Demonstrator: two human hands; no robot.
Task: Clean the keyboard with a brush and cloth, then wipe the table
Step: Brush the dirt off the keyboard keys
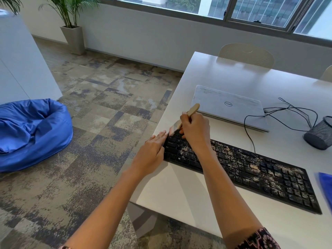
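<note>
The black keyboard point(251, 169) lies on the white table point(179, 191), speckled with pale crumbs over most of its keys. Its left end sits under both hands. The right hand point(195, 130) has its fingers curled round the wooden handle of a flat paintbrush point(193, 109). The bristles point down and touch the keys at the keyboard's far left corner, just in front of that hand's fingers.

The left hand point(152, 151) lies flat just left of the right one, fingers straight and pressed together. Its fingertips rest against the keyboard's left edge, beside the bristles.

Beyond the right hand lies a closed Dell laptop point(228, 105). A thin black cable point(251, 139) loops to the right of it, toward a tilted dark mesh cup point(319, 135). Well right of the hands, past the keyboard's far end, a blue cloth point(326, 186) shows at the picture's edge. To the left of the left hand, on the carpet, sits a blue beanbag point(34, 130).
</note>
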